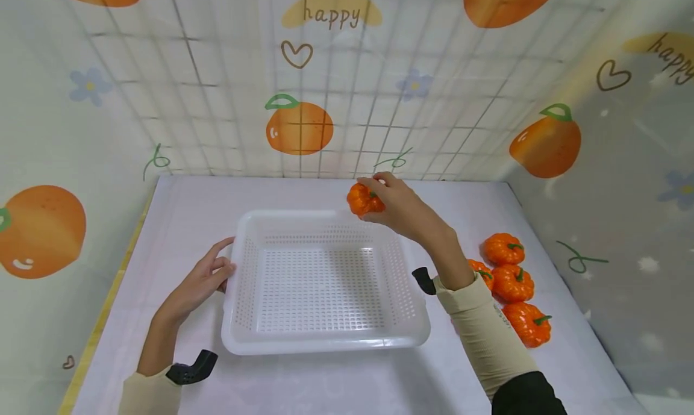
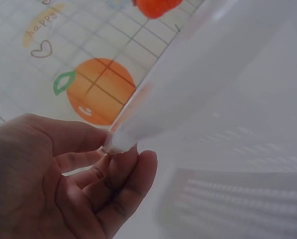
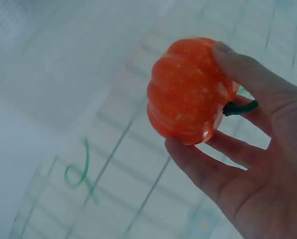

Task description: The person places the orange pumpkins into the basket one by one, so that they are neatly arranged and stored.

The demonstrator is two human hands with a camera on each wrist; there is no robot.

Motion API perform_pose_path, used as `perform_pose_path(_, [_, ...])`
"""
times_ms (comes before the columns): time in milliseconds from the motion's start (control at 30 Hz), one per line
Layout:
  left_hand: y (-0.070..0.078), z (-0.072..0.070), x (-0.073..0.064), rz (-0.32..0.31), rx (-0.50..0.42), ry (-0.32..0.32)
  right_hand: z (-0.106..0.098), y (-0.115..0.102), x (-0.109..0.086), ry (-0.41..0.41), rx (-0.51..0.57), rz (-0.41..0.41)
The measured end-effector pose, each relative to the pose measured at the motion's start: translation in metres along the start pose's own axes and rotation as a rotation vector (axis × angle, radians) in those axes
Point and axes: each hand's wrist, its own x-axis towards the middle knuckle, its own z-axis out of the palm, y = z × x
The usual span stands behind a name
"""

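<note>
A small orange toy pumpkin [image 3: 188,92] with a green stem is gripped between the thumb and fingers of my right hand [image 1: 403,207]. It hangs over the far right part of the rim of a white perforated plastic basket [image 1: 325,344], as the head view shows. The basket's inside is bare. My left hand [image 1: 203,279] pinches the basket's left rim, thumb and fingers on either side of it in the left wrist view.
Several more orange pumpkins [image 1: 512,282] lie in a group to the right of the basket, partly behind my right forearm. A white cloth covers the table [image 1: 190,198]. Curtains printed with oranges [image 1: 300,129] hang at the back and both sides.
</note>
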Motion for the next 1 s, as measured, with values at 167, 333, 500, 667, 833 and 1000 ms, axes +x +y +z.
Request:
perform_pose_path(167, [0.000, 0.000, 0.000, 0.008, 0.000, -0.002, 0.022, -0.024, 0.009, -0.019, -0.028, -0.140])
perform_pose_path(333, [0.001, 0.000, 0.001, 0.011, 0.000, -0.007, 0.043, -0.047, 0.018, -0.035, -0.076, -0.268])
perform_pose_path(500, [0.000, 0.000, 0.001, 0.003, 0.005, 0.002, 0.070, -0.070, 0.028, -0.110, -0.119, -0.381])
perform_pose_path(667, [0.000, 0.000, 0.000, 0.001, 0.013, 0.012, 0.099, -0.084, 0.039, -0.188, -0.180, -0.467])
perform_pose_path(833, [0.000, 0.001, 0.000, -0.007, 0.012, 0.016, 0.125, -0.086, 0.048, -0.216, -0.230, -0.500])
perform_pose_path(1000, [0.000, 0.001, 0.000, -0.013, 0.013, 0.019, 0.141, -0.085, 0.056, -0.238, -0.275, -0.476])
